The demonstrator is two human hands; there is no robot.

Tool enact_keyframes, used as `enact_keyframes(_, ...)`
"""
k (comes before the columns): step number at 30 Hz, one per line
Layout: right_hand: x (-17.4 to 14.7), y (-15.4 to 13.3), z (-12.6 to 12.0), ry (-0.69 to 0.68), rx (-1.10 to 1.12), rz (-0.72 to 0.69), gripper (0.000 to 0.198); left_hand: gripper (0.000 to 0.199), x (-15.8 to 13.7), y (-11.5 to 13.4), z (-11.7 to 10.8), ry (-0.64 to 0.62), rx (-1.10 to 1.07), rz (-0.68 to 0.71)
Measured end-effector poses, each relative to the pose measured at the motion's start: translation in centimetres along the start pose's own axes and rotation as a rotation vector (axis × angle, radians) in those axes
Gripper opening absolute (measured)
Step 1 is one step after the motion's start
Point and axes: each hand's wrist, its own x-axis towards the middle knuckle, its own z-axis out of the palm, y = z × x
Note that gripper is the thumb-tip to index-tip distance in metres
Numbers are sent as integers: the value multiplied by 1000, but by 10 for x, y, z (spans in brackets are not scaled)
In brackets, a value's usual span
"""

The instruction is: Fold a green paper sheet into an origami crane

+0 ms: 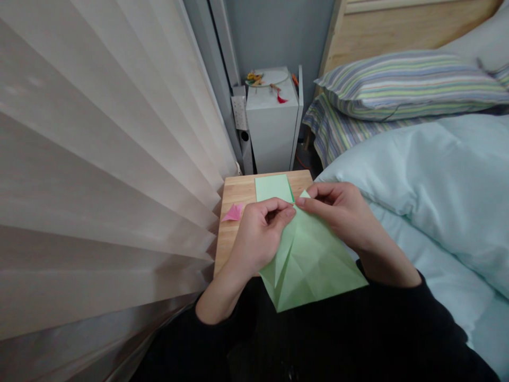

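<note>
A creased sheet of light green origami paper (314, 260) hangs between my hands, partly folded, with its lower corners pointing toward my body. My left hand (262, 228) pinches its upper edge between thumb and forefinger. Close beside it, my right hand (338, 209) grips the paper near its top corner, thumb in front. Behind my hands, a stack of pale green square paper (273, 188) lies on the small wooden table (238, 188). A folded pink paper piece (233, 213) rests on the table to the left of my left hand.
A pleated curtain (119, 159) runs along the left side. On the right is a bed with a pale blue quilt (437, 170) and a striped pillow (413, 87). A white cabinet (272, 132) bearing small ornaments stands beyond the table.
</note>
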Motion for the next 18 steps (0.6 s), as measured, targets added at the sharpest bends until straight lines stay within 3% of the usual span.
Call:
enact_keyframes(9,1,0,0,2,-15,-25,42,18,1,-1,-2,-16,20,-6)
enact_keyframes(18,3,5,-5,112,-96,-104,34,19,3,-3,-5,-66,-48,-65)
